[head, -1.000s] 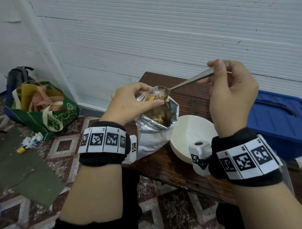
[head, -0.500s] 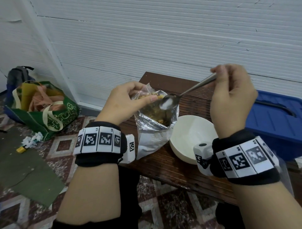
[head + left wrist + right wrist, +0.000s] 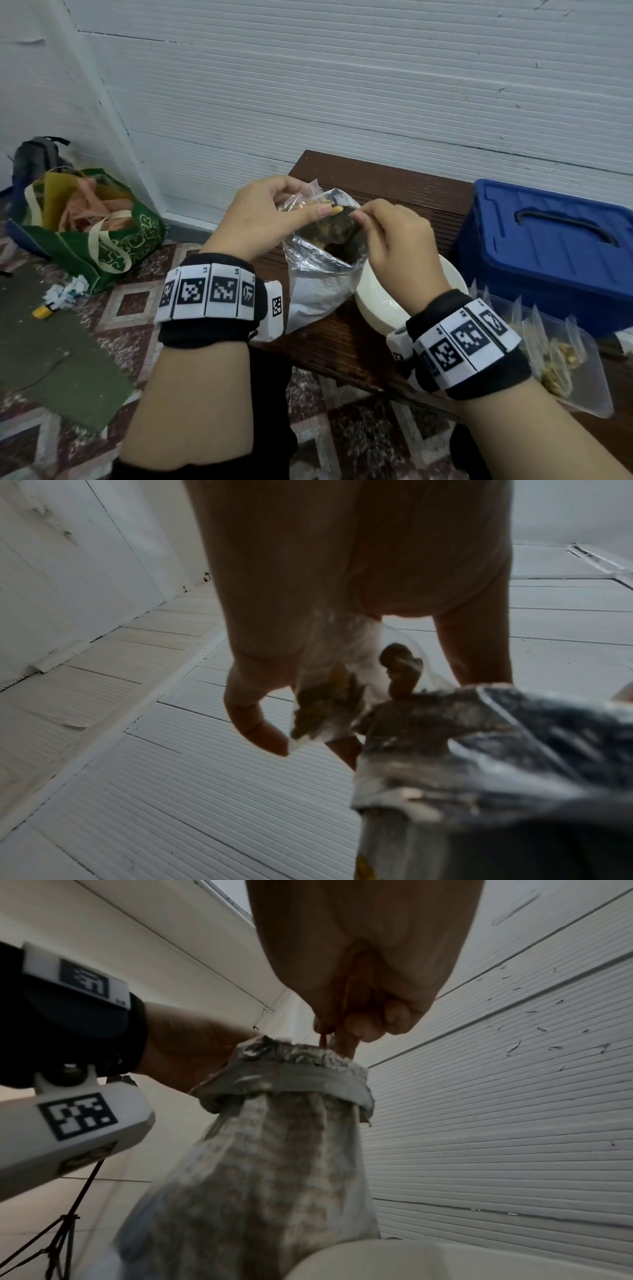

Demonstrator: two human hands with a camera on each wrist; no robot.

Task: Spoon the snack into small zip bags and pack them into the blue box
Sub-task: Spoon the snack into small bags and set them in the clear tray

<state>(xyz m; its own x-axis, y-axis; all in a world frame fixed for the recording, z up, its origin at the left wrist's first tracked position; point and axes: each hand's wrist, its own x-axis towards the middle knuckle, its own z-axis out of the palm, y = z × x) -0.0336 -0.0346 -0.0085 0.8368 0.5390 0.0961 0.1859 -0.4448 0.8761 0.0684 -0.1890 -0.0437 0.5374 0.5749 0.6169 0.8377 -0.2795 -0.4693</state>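
Brown table (image 3: 346,346): L hand (image 3: 260,219) pinches zip bag (image 3: 301,202); R hand (image 3: 394,236) fingers curled.

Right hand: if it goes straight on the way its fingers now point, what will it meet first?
Most likely the small clear zip bag that the left hand pinches over the open silver foil snack bag. The right hand points left toward it, its fingertips almost at the bag's edge; whether they already touch is unclear.
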